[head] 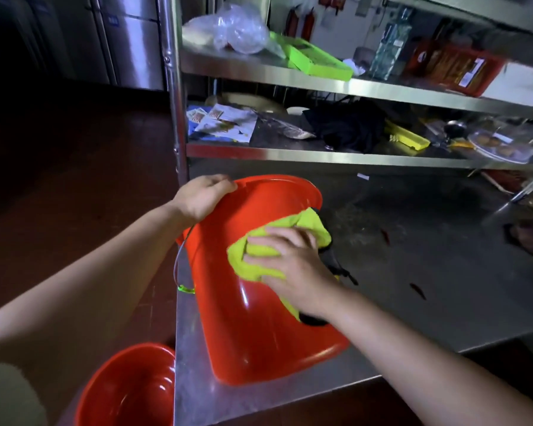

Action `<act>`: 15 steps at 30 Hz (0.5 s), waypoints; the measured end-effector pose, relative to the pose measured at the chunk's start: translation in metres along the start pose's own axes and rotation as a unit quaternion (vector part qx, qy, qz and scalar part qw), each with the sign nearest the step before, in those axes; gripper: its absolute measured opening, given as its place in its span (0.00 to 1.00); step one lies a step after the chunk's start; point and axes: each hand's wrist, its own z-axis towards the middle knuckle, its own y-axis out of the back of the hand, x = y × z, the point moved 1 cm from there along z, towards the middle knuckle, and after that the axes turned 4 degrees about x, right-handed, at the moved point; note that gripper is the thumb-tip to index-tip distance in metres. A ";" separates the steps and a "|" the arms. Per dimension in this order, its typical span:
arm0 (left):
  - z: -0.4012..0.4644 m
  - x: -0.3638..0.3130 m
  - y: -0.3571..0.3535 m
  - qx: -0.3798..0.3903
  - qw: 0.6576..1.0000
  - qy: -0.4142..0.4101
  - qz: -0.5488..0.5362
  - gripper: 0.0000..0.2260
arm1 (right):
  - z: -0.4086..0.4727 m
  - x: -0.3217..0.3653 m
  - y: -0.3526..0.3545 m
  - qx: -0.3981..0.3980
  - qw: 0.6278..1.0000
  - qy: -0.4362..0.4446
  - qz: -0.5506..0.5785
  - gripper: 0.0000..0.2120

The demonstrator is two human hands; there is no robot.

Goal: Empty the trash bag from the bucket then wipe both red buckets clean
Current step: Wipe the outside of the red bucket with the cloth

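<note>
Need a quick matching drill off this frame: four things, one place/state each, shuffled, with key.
Things:
1. yellow-green cloth
2. left hand
3. second red bucket
4. green tray

Places/states:
A. on the upper shelf
B. on the floor, beside the table
C. pressed on the tipped bucket's side by the right hand
D. grips the tipped bucket's base edge

Pairs: 1-C, 2-D, 3-B, 4-A

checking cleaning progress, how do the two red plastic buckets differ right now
The red plastic bucket on the steel table lies tipped over; the red plastic bucket on the floor stands upright, mouth up. The table one is held at its end by the left hand while the right hand presses a yellow-green cloth on it; the floor one is untouched. Both are glossy red.
</note>
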 end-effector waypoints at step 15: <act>-0.028 0.022 0.012 -0.009 0.995 0.011 -0.099 0.16 | -0.023 0.008 0.001 0.017 1.000 -0.008 0.015 0.18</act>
